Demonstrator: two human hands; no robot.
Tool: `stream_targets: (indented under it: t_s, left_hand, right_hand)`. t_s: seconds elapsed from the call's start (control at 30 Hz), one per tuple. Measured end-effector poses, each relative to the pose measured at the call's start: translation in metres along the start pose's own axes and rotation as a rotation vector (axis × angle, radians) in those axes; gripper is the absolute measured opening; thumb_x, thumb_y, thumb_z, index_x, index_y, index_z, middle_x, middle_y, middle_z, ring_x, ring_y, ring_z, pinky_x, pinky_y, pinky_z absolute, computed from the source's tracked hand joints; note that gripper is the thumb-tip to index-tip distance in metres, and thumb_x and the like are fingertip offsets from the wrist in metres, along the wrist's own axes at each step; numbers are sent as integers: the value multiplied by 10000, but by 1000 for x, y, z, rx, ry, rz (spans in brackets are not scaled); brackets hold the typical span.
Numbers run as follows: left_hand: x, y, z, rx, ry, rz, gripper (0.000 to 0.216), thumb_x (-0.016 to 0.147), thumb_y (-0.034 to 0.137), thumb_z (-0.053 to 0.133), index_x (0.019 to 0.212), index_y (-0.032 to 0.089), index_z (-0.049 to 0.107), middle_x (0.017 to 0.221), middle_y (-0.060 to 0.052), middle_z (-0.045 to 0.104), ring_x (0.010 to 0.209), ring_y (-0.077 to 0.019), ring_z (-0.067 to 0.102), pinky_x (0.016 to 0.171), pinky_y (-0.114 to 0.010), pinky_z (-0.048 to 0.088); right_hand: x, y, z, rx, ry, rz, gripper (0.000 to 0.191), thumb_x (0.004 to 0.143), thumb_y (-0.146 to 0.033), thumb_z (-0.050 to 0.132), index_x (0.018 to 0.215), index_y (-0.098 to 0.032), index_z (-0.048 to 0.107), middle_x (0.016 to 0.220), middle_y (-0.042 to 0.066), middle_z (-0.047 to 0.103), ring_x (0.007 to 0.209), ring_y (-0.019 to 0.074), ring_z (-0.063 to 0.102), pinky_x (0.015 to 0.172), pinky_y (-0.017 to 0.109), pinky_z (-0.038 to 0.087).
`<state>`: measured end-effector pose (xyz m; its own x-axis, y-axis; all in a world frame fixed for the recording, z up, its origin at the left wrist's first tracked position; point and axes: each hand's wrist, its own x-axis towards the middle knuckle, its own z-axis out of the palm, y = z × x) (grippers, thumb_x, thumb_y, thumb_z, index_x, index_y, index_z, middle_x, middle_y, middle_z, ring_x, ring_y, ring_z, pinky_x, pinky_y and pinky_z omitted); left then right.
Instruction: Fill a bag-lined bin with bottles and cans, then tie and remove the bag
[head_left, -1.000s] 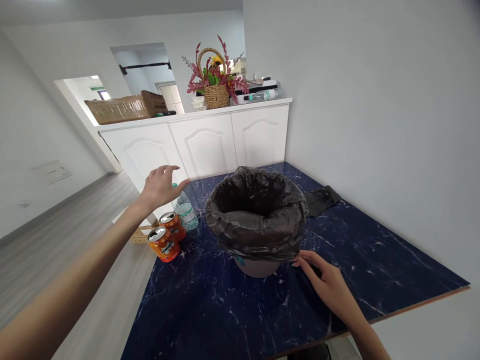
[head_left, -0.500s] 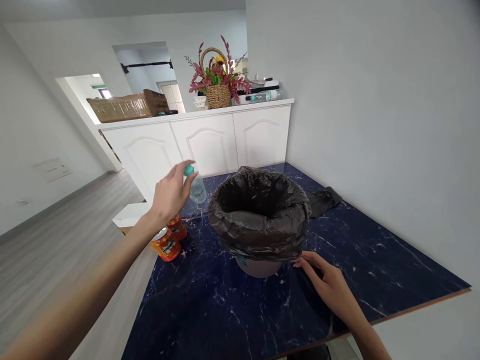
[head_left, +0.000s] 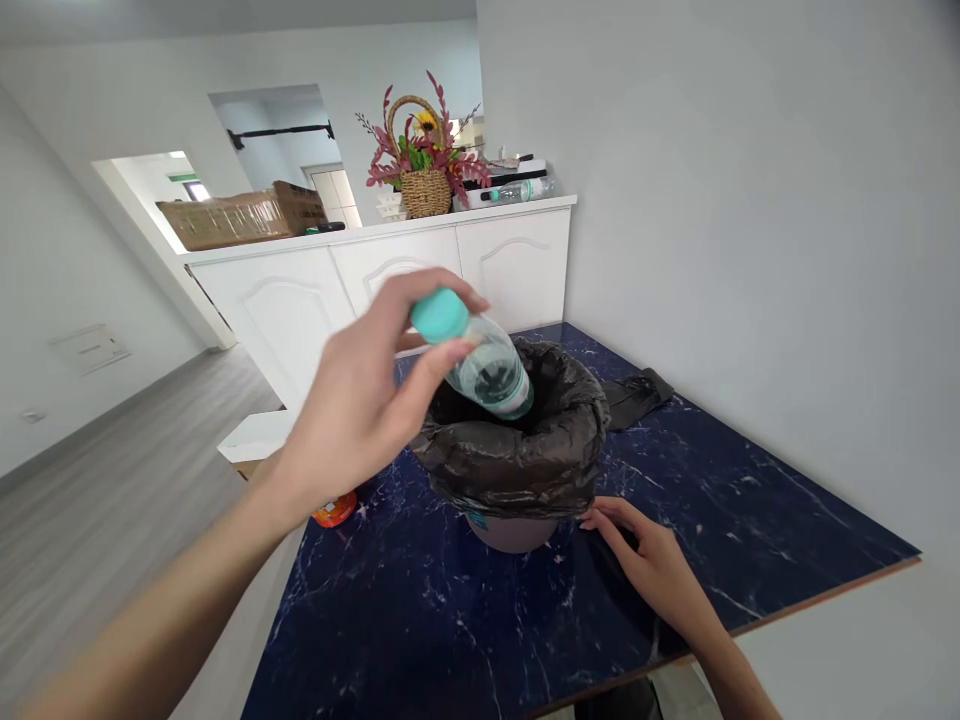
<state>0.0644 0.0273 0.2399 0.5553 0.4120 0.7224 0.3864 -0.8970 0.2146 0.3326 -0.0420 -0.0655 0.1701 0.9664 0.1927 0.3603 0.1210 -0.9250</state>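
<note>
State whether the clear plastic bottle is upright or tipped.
Tipped: the bottle slants, its round turquoise cap upper left, its base lower right.

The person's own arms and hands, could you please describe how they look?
The slim left hand and slim right hand have slender fingers, with no gloves, rings or markings visible. The left forearm and right forearm are slim and bare, showing no sleeve, watch or bracelet.

I have the bottle [head_left: 491, 368] at the mouth of the bin [head_left: 514, 534] on the table [head_left: 420, 610], a can [head_left: 335, 512] at its eight o'clock, my right hand [head_left: 654, 567] at four, a plastic bag [head_left: 637, 401] at two.
</note>
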Motion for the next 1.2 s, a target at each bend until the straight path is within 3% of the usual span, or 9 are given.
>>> stream_targets:
  t_s: [0.3,0.4,0.57,0.63,0.87,0.97,1.1,1.2]
  left_hand:
    - [3,-20,35,-103,-393,-128,323,1135,432,504,1421,287,548,1436,-103,698,1040,-226,771,890,-355,608]
    - [5,-22,40,-83,-491,-121,336,1137,420,501,1448,304,553,1468,-85,691,1129,-243,751,924,-358,581]
    - [8,-20,39,-102,-657,-45,393,1155,462,433,1463,320,631,1531,-25,680,1377,-243,660,1139,-365,506]
    - [8,-18,37,-98,-644,-28,408,1165,450,391,1416,311,683,1512,-5,699,1383,-223,660,1181,-350,484]
    - [6,-27,26,54,-334,-151,462,1164,475,354,1347,284,733,1372,-26,776,1261,-238,729,1132,-386,538]
    - [7,-42,23,72,-390,-187,519,1155,544,329,1408,292,706,1469,-34,727,1372,-259,673,1197,-430,503]
    - [4,-66,24,81,-515,-254,657,1143,630,198,1557,326,607,1679,-10,540,1602,-272,446,1335,-488,344]
    - [0,-86,26,79,-516,-359,733,1120,677,124,1631,341,528,1723,-7,472,1623,-282,411,1321,-501,362]
  right_hand:
    - [-1,4,0,-12,-12,2,405,1073,-614,541,1251,-300,723,1210,86,819,1140,291,785,883,355,639]
    - [-2,4,-1,-8,-36,18,406,1085,-602,523,1281,-300,709,1236,90,810,1172,290,771,874,355,636]
    - [-1,3,-1,-3,-23,-3,389,1085,-586,530,1252,-287,715,1229,93,813,1182,289,766,931,373,622]
    - [0,2,-1,-3,-23,3,397,1080,-594,533,1255,-289,717,1225,94,815,1180,293,768,908,369,628]
    - [-1,0,-1,0,-24,7,425,1077,-623,522,1261,-297,723,1236,106,813,1179,309,770,863,375,649]
    - [-1,0,-1,-11,-11,0,441,1066,-643,532,1246,-298,737,1205,105,822,1148,316,782,865,387,656]
    - [-1,-2,-1,-17,3,-7,455,1048,-663,552,1215,-289,749,1167,96,832,1113,308,795,927,406,647]
    - [0,-2,-1,-13,1,-6,449,1053,-658,551,1211,-286,747,1176,97,828,1124,303,793,946,403,642]
